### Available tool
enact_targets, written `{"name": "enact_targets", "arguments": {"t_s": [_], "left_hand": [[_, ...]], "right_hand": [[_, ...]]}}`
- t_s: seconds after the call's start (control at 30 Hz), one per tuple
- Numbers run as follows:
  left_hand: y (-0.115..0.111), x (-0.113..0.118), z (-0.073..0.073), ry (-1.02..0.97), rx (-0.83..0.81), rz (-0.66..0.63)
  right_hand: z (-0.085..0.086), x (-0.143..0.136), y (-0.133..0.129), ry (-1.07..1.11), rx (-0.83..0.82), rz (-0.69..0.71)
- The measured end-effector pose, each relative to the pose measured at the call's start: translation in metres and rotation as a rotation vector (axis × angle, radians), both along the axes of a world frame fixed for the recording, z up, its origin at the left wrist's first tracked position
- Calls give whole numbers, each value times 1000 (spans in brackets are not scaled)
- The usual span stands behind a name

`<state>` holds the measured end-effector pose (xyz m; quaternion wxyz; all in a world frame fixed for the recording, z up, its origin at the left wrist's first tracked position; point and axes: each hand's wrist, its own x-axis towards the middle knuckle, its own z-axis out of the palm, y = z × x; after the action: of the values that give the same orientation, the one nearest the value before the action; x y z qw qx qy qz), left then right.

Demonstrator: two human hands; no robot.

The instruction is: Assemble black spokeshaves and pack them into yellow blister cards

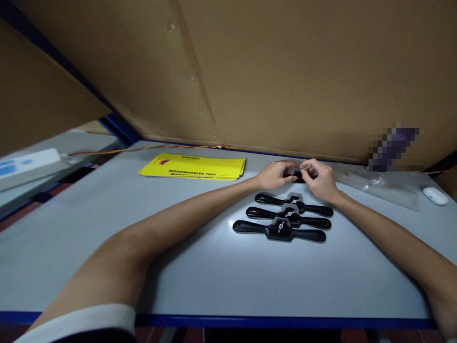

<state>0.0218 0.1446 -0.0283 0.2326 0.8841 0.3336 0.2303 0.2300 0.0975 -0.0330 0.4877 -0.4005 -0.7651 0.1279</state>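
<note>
At the back of the table, my left hand (274, 175) is closed around one end of a black spokeshave (297, 177), which my fingers partly hide. My right hand (319, 178) pinches a small silver thumb screw (303, 168) at the middle of that tool. Nearer to me lie three more black spokeshaves in a stacked row: a far one (314, 208), a middle one (262, 213) and a near one (280, 232). Each has two handles, a grey blade and a silver screw at its centre.
Left of my hands lies a stack of yellow printed cards (193, 166). To the right are clear plastic bags (382, 188), a white mouse-like case (434, 196) and a pixelated dark item (392, 148). A cardboard wall (285, 76) rises behind, with wires (160, 147) along its foot.
</note>
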Motion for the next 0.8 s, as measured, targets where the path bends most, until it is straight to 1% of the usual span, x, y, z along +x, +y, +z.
{"name": "enact_targets", "arguments": {"t_s": [0.07,0.13,0.23,0.43,0.5,0.57,0.63,0.8], "left_hand": [[-1,0,0,-4,10,11],[-2,0,-1,-4,14,11],[-2,0,0,5,19,15],[-2,2,1,15,27,18],[-2,2,2,17,24,15],[-2,2,1,17,16,12],[-2,1,1,15,12,20],[-1,2,0,18,26,32]], "right_hand": [[-1,1,-4,-89,113,-32],[-1,2,-5,-142,156,-66],[0,4,-3,-188,136,-109],[0,6,-2,-283,17,-184],[1,5,-2,-284,6,-208],[2,5,-3,-261,17,-203],[4,4,-3,-234,16,-163],[6,5,-3,-177,-34,-81]]}}
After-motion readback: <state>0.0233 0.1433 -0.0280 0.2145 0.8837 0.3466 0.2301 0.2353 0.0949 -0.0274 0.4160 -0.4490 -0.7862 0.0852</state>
